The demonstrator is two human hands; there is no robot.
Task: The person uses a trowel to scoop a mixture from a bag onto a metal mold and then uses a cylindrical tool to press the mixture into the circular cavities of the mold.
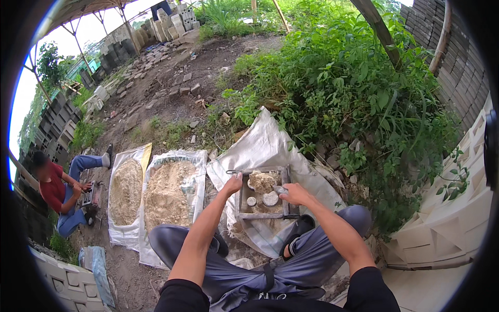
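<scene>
A rectangular mould frame (286, 200) with grey, dusty sides lies on a white sack in front of my crossed legs. My left hand (235, 184) is closed at its upper left corner, fingers wrapped round the edge. My right hand (295, 194) comes over the right side, closed on a grey trowel-like tool (281, 190), mostly hidden by the fingers. Beside that tool, within the frame's far half, sits a rough clump of pale sandy mix (263, 180). Nearer me are a larger pale round disc (270, 198) and a smaller one (251, 201). Loose mix dusts the inside.
Left of me, two sacks hold heaped pale sandy powder (169, 192) and more powder (126, 191). The white sack (260, 140) spreads under the frame. Another person (57, 182) sits at far left. Green plants (332, 99) crowd the far right; pale moulded blocks (431, 229) stand at right.
</scene>
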